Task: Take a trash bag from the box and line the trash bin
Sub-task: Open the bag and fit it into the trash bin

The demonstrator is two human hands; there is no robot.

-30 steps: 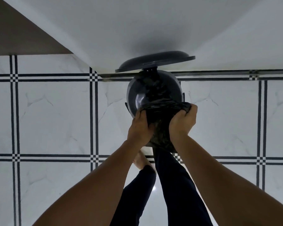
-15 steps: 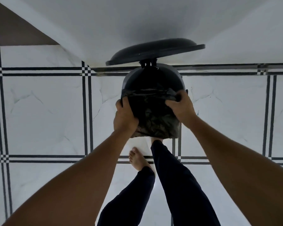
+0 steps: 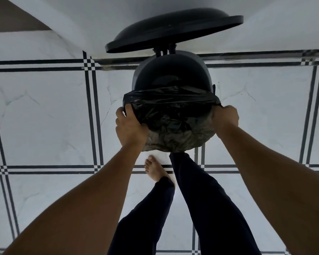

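A round dark trash bin (image 3: 170,70) stands on the tiled floor against the wall, its lid (image 3: 173,29) tipped up and open. A black trash bag (image 3: 173,115) is stretched over the near half of the bin's rim; the far half of the rim is bare. My left hand (image 3: 130,127) grips the bag's edge at the bin's left side. My right hand (image 3: 225,118) grips the bag's edge at the right side. No box is in view.
A white wall (image 3: 99,19) rises just behind the bin. The floor (image 3: 44,116) is white marble tile with dark line borders. My legs in dark trousers and a bare foot (image 3: 155,169) stand just in front of the bin.
My hands have moved apart from the bin's front to its left and right sides, spreading the bag's mouth wide over the near rim. The view has come closer to the bin.
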